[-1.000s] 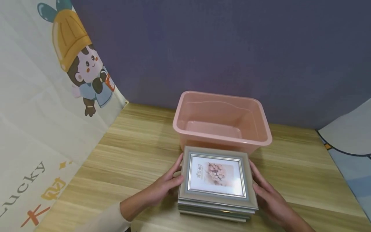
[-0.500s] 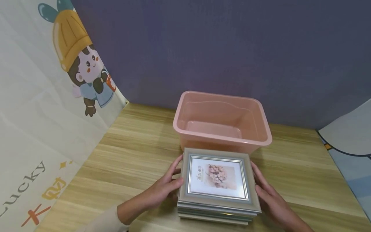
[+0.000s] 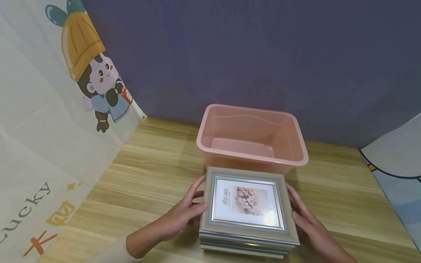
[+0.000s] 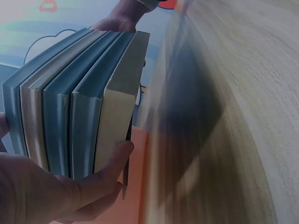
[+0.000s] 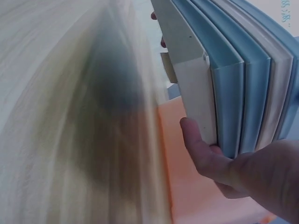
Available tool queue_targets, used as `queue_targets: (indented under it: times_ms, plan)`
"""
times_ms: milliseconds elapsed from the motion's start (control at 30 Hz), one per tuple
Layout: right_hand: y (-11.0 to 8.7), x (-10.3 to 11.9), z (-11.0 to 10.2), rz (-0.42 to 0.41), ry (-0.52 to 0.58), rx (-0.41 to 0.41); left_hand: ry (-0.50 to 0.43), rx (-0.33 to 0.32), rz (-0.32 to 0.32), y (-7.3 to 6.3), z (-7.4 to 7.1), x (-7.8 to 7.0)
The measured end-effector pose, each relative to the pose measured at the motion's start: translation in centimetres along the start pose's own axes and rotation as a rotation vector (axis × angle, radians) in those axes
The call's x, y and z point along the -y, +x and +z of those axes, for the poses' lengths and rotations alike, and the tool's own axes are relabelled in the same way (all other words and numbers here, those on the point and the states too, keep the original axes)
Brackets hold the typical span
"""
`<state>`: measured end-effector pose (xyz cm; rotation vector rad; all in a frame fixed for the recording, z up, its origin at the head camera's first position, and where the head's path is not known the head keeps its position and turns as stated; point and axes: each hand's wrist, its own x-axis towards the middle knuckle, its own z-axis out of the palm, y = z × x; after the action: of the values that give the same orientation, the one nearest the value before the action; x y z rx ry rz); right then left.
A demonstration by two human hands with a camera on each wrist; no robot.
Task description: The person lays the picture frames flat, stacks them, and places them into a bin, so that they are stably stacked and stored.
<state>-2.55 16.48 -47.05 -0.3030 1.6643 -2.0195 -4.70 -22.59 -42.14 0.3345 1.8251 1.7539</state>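
Between my two hands is a stack of several picture frames, the uppermost showing a pink flower print. My left hand grips its left side, thumb at the top frame's edge. My right hand holds the opposite side, the thumb likewise near the top. Blue-grey, brownish and beige frame edges show in the left wrist view, where a finger reaches under the lowest frame. A right fingertip curls under the beige bottom frame in the right wrist view. The stack hangs above the tabletop, with a gap beneath it.
A pink plastic bin stands directly behind the stack, with nothing inside. The wooden table meets a dark blue backdrop at the rear. A white cartoon-printed sheet borders the left, another printed sheet the right.
The stack looks slightly larger and a little closer to the camera, both hands moving with it and spreading slightly apart in the view. The bin stays where it was.
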Motion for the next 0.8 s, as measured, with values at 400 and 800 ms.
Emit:
queue_targets:
  times_ms: [400,800]
  plan:
    - [-0.4,1.8,-1.5,0.004,-0.034,-0.027,0.048,-0.028,0.035,-0.2,0.9,-2.3]
    - [2.3,5.6,-7.6,-0.021,-0.029,0.080,0.099,-0.174,0.025,3.4,3.0,-5.4]
